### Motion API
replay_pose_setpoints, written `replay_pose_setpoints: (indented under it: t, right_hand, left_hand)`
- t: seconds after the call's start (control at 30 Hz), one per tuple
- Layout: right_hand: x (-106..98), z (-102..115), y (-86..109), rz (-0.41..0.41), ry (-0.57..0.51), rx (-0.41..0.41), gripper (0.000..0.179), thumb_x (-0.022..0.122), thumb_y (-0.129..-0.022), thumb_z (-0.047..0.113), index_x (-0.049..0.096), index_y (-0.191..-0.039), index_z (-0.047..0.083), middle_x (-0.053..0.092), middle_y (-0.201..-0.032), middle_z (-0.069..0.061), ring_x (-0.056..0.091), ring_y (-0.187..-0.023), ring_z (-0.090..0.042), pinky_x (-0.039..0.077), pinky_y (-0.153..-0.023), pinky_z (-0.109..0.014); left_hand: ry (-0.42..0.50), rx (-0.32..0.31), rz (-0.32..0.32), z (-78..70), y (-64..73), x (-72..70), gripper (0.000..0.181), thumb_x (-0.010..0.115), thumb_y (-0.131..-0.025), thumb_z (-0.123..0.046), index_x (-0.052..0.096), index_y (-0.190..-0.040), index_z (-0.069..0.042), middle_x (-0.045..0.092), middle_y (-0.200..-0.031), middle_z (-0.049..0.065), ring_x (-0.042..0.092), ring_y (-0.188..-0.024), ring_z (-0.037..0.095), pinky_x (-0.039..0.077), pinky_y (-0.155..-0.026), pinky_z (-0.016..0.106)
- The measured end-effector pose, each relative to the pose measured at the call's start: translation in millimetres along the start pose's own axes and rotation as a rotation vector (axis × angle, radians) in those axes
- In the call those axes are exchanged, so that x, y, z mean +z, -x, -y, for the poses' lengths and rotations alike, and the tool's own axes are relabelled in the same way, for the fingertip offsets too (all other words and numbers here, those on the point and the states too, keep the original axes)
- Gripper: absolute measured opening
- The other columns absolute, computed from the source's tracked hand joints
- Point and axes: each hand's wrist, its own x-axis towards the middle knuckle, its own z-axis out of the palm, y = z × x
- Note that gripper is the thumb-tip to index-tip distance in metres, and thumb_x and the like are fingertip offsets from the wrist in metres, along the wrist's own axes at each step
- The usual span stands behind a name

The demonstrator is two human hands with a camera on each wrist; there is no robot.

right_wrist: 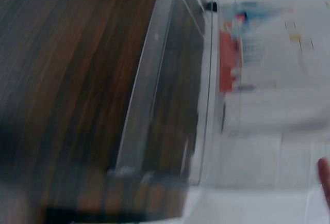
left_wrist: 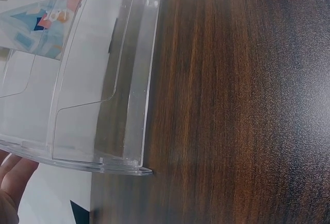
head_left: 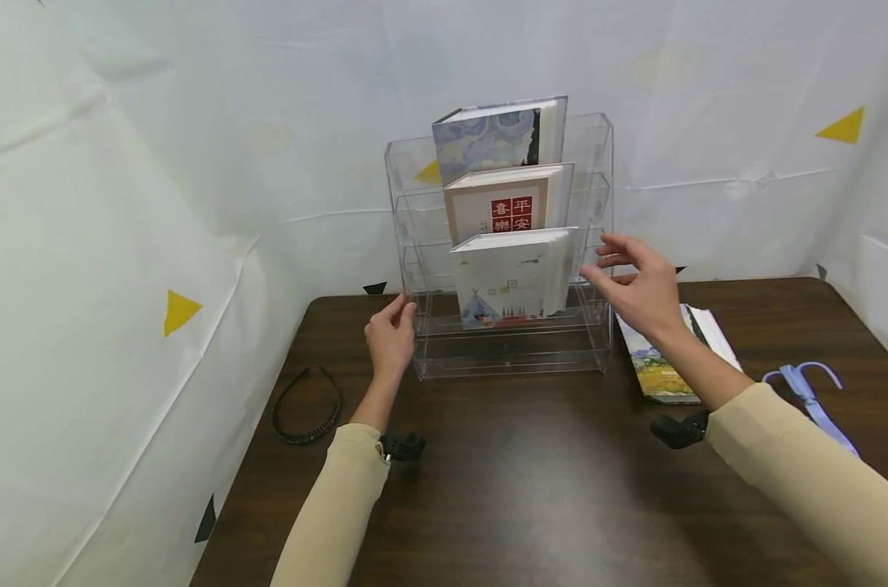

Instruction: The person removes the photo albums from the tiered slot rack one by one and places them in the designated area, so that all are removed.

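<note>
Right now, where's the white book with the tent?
In the head view, the white book stands in the clear rack, in front of the beige book and just left of the right hand.

The white book (right_wrist: 283, 79) is blurred in the right wrist view.

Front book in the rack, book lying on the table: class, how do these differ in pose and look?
The front book stands in the clear rack; the table book lies flat. The front book is mostly white with small drawings, while the table book shows a painting with much yellow. Both have illustrated covers.
</note>
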Motion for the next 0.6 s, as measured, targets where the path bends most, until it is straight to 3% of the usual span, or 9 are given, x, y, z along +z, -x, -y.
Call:
replay_pose_setpoints:
  t: [0.07,0.17,0.4,0.5,0.6]
  right_hand:
    - [11,7,-2.3,0.044,0.030,0.011,0.061,0.080,-0.084,0.022,0.056,-0.136,0.003,0.063,-0.119,-0.017,0.062,-0.105,-0.030,0.054,-0.083,-0.038]
    - [24,14,-6.0,0.044,0.043,0.028,0.068,0.083,-0.081,0.022,0.053,-0.138,0.000,0.061,-0.121,-0.020,0.062,-0.106,-0.036,0.053,-0.084,-0.051]
    - [37,20,-14.9,0.046,0.051,0.137,0.065,0.085,-0.078,0.029,0.052,-0.124,-0.002,0.059,-0.116,-0.019,0.059,-0.106,-0.034,0.052,-0.085,-0.048]
    - [37,18,-19.7,0.122,0.007,0.178,0.061,0.084,-0.079,0.026,0.047,-0.118,-0.002,0.060,-0.117,-0.020,0.059,-0.107,-0.034,0.051,-0.088,-0.049]
    - [35,15,-23.5,0.236,-0.028,0.182,0.058,0.082,-0.082,0.019,0.045,-0.121,-0.002,0.061,-0.120,-0.023,0.062,-0.109,-0.037,0.050,-0.089,-0.053]
  left_hand:
    - [0.005,0.002,0.002,0.0,0.4,2.0,0.031,0.069,-0.094,-0.022,0.070,-0.123,-0.013,0.074,-0.103,0.010,0.069,-0.086,0.022,0.053,-0.079,0.039]
    - [0.004,0.002,0.007,0.5,0.3,3.3,0.032,0.069,-0.094,-0.024,0.070,-0.124,-0.013,0.074,-0.103,0.009,0.068,-0.085,0.021,0.053,-0.079,0.039]
    - [0.014,0.003,0.010,0.3,1.0,1.8,0.031,0.068,-0.094,-0.023,0.069,-0.124,-0.013,0.073,-0.105,0.009,0.069,-0.087,0.021,0.053,-0.080,0.039]
    - [0.012,0.004,0.009,0.8,1.1,0.8,0.031,0.068,-0.095,-0.024,0.069,-0.124,-0.013,0.073,-0.105,0.009,0.069,-0.088,0.021,0.053,-0.079,0.039]
    - [0.011,0.006,0.010,1.3,0.7,0.2,0.031,0.068,-0.095,-0.024,0.069,-0.124,-0.013,0.073,-0.104,0.009,0.069,-0.087,0.021,0.053,-0.079,0.040]
